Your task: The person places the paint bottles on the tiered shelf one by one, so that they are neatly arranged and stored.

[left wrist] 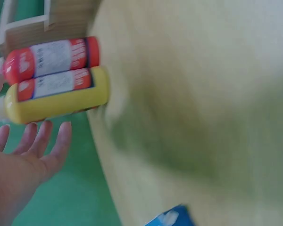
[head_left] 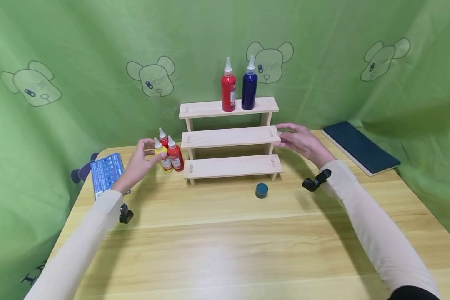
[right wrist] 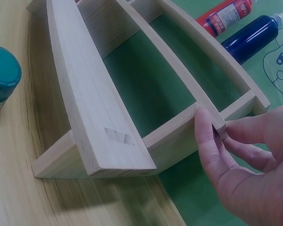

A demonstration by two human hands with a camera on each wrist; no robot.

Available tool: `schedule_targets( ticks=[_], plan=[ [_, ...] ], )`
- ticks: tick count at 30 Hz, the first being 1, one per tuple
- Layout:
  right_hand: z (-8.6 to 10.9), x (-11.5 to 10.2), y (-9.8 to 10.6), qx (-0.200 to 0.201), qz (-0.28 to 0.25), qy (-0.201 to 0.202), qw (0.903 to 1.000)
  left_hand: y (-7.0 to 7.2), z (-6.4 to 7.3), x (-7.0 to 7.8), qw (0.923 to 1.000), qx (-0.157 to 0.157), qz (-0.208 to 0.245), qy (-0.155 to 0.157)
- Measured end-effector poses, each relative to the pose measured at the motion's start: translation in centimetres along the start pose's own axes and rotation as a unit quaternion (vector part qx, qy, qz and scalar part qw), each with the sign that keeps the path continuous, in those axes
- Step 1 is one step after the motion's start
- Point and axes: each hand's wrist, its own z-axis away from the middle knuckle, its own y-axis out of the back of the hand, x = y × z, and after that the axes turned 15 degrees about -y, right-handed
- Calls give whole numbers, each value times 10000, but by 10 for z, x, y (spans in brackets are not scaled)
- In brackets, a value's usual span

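Observation:
A three-step wooden rack (head_left: 230, 138) stands at the back of the table. My right hand (head_left: 300, 141) grips the right end of its middle board; in the right wrist view, thumb and fingers (right wrist: 210, 141) are on that board's end. At the rack's left side stand a yellow paint bottle (head_left: 166, 162) and two red paint bottles, one in front (head_left: 176, 158) and one behind (head_left: 163, 141). My left hand (head_left: 140, 160) is around the yellow bottle, fingers spread and relaxed; the left wrist view shows a gap between fingertips and bottle (left wrist: 96, 89).
A red bottle (head_left: 228, 91) and a dark blue bottle (head_left: 249, 91) stand on the top board. In front of the rack sits a small teal-lidded jar (head_left: 261, 191). A blue printed box (head_left: 106, 173) lies left, a dark notebook (head_left: 361, 146) right. Green cloth (head_left: 97, 108) hangs behind.

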Motion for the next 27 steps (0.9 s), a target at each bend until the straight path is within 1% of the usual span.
schedule_targets(
  ticks=[4, 7, 10, 13, 17, 22, 27],
  plan=[
    [0, -2, -1, -13, 5, 56, 10000, -11, 1, -11, 9999, 102, -112, -21],
    [0, -2, -2, -7, -27, 67, 10000, -19, 2, -17, 9996, 246, -136, -40],
    [0, -1, -1, -6, -66, 39, 10000, -24, 4, -21, 9992, 390, -82, -10],
    [-1, -1, -1, -19, -51, 31, 10000, -26, 6, -23, 9989, 467, -40, 59],
    [-1, -1, 0, -28, -24, 33, 10000, -28, 8, -25, 9983, 582, 2, 32],
    [-2, -1, 0, -4, -53, 13, 10000, -26, 12, -27, 9969, 775, -36, -143],
    [-1, 0, 1, 5, -4, -4, 10000, -21, 16, -23, 9950, 973, -182, -99]
  ],
)
